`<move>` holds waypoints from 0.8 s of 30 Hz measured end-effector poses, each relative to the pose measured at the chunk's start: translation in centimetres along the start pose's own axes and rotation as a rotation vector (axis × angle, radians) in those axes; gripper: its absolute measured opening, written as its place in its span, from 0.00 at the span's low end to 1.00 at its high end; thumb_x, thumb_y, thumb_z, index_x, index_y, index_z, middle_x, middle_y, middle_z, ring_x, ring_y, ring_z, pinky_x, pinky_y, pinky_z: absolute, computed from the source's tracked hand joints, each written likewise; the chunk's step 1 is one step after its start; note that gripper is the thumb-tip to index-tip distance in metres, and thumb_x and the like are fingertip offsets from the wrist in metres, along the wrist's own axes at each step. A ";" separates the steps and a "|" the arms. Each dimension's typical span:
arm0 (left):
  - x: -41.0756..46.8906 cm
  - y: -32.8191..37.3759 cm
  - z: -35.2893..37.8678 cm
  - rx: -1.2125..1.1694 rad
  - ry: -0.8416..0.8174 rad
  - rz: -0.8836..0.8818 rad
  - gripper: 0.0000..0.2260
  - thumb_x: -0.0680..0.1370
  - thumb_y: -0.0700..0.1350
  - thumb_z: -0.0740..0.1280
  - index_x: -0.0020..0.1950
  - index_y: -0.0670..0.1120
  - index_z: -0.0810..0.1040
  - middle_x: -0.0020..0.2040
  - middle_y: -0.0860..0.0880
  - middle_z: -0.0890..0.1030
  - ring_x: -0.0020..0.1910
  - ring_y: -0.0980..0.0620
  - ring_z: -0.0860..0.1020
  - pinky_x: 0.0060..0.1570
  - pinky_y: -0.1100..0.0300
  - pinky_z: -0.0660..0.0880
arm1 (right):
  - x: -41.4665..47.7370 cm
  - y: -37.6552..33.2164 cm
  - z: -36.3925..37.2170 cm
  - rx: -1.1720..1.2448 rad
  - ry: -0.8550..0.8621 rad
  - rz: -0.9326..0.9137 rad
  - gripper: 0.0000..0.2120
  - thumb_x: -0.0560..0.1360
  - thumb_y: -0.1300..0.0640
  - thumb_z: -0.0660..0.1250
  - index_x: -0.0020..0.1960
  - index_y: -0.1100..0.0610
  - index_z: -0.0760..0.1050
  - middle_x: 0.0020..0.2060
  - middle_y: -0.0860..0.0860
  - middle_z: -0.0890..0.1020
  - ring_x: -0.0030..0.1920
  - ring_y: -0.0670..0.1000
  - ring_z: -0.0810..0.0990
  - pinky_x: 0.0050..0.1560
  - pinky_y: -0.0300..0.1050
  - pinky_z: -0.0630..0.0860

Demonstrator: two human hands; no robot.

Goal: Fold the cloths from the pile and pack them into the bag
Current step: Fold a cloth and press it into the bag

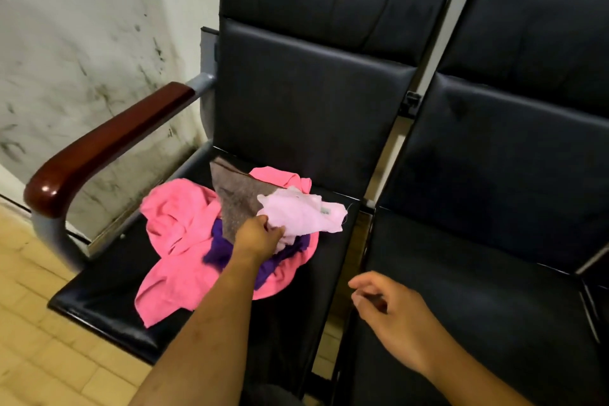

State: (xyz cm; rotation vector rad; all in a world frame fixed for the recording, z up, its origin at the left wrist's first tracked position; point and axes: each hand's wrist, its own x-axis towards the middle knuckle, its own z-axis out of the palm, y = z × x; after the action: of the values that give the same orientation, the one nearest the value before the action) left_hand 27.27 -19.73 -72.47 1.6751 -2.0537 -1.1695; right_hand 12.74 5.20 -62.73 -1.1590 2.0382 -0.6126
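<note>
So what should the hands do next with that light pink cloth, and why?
Probably lift the pale pink cloth clear of the pile and bring it over to the right hand. The left hand already pinches its edge, while the right hand hangs open and empty above the next seat. Folding likely needs both hands and bare space. No bag is in view yet.

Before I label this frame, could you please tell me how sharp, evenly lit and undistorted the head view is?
In the head view, the cloth pile is softly smeared, most at its left pink edge. The left hand gripping the pale pink cloth is fairly sharp, the right hand slightly soft. A small glare spot sits on the wooden armrest. The black chairs bow from wide-angle distortion.
</note>
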 end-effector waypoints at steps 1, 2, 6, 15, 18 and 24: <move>-0.5 0.3 0.0 0.022 0.036 0.045 0.16 0.78 0.56 0.70 0.47 0.42 0.79 0.48 0.40 0.83 0.50 0.39 0.80 0.49 0.54 0.73 | 0.0 0.1 0.0 0.009 -0.001 0.006 0.09 0.82 0.49 0.65 0.59 0.37 0.76 0.51 0.36 0.82 0.52 0.32 0.79 0.47 0.23 0.71; -1.1 0.8 -0.1 0.008 0.083 0.094 0.18 0.77 0.58 0.68 0.45 0.42 0.79 0.46 0.40 0.83 0.49 0.40 0.80 0.50 0.53 0.73 | 0.0 0.1 -0.1 0.017 0.001 0.013 0.09 0.82 0.50 0.66 0.59 0.38 0.76 0.51 0.36 0.82 0.52 0.31 0.78 0.47 0.22 0.71; -6.7 5.7 -1.4 -0.226 -0.005 0.242 0.16 0.84 0.56 0.63 0.54 0.43 0.79 0.52 0.47 0.81 0.49 0.51 0.78 0.53 0.56 0.72 | -0.3 0.1 -0.9 0.082 0.060 0.034 0.14 0.79 0.49 0.70 0.62 0.37 0.74 0.53 0.36 0.82 0.54 0.35 0.79 0.47 0.25 0.73; -18.3 14.3 -1.9 -0.424 -0.285 0.182 0.11 0.84 0.61 0.56 0.62 0.59 0.73 0.63 0.49 0.78 0.53 0.57 0.78 0.55 0.64 0.77 | -5.9 -0.3 -3.2 0.227 0.209 0.026 0.04 0.79 0.49 0.69 0.51 0.49 0.79 0.43 0.44 0.84 0.45 0.45 0.83 0.48 0.45 0.83; -19.7 13.9 -0.8 -0.572 -0.429 0.085 0.23 0.82 0.61 0.64 0.75 0.58 0.68 0.70 0.53 0.75 0.61 0.52 0.78 0.62 0.57 0.76 | -8.3 0.5 -5.2 0.379 0.307 0.141 0.15 0.82 0.46 0.64 0.47 0.55 0.80 0.39 0.53 0.83 0.39 0.49 0.80 0.41 0.47 0.78; -23.1 13.5 3.0 -0.443 -0.747 0.122 0.47 0.70 0.53 0.81 0.81 0.61 0.57 0.71 0.55 0.74 0.67 0.55 0.77 0.65 0.51 0.78 | -12.6 3.8 -9.3 0.914 0.406 0.331 0.18 0.83 0.46 0.64 0.57 0.61 0.81 0.50 0.62 0.86 0.54 0.64 0.84 0.61 0.65 0.79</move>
State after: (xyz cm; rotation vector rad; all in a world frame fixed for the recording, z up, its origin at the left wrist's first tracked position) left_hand 23.01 2.72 -58.25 0.9622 -1.9732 -2.2397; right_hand 8.05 18.59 -55.09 -0.1617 1.8259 -1.4764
